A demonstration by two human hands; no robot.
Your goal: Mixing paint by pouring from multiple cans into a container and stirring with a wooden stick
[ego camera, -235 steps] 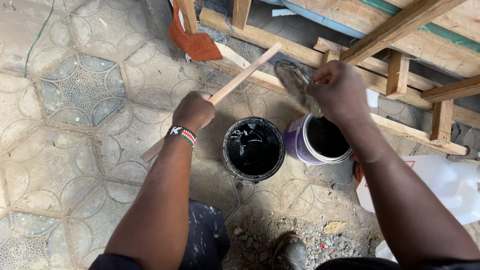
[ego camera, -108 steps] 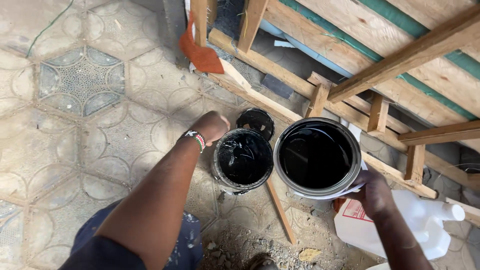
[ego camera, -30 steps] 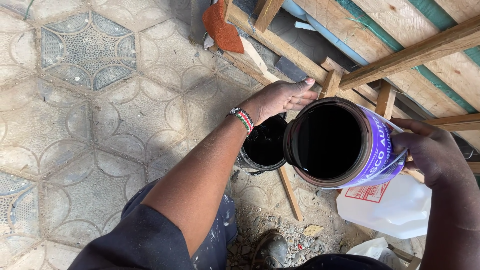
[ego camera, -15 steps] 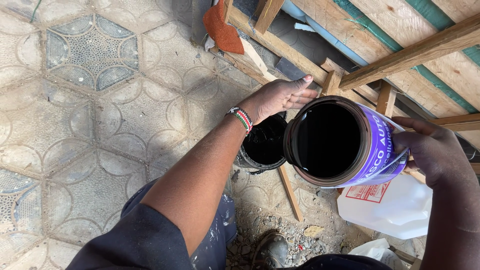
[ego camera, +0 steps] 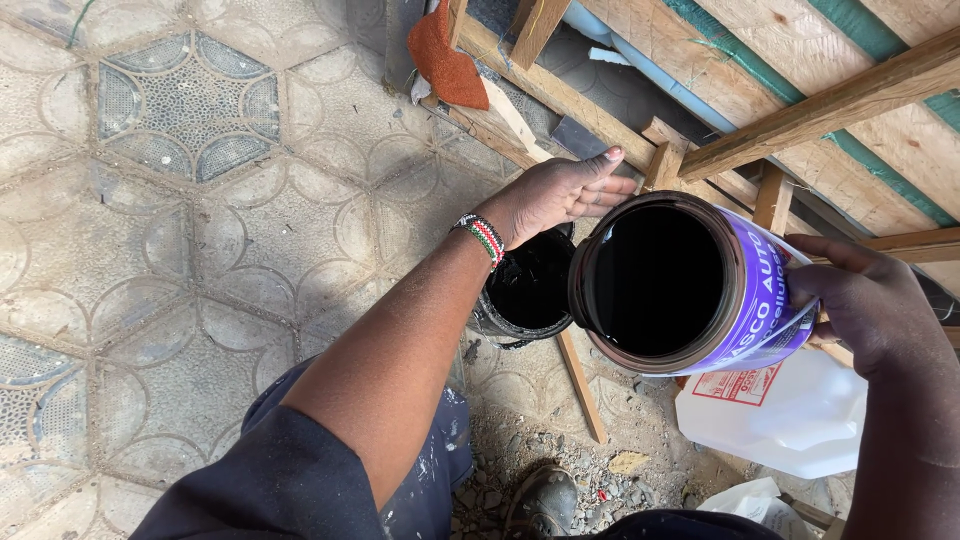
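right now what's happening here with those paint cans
A person crouched over a patterned tile floor holds a purple-labelled can in the right hand, tipped on its side so its dark open mouth faces the smaller black can on the ground. The left hand is spread open at the rim of the black can. A wooden stick lies below the cans, beside a white plastic jug. A timber frame runs behind.

A white plastic jug lies near wooden framing and patterned tiles.
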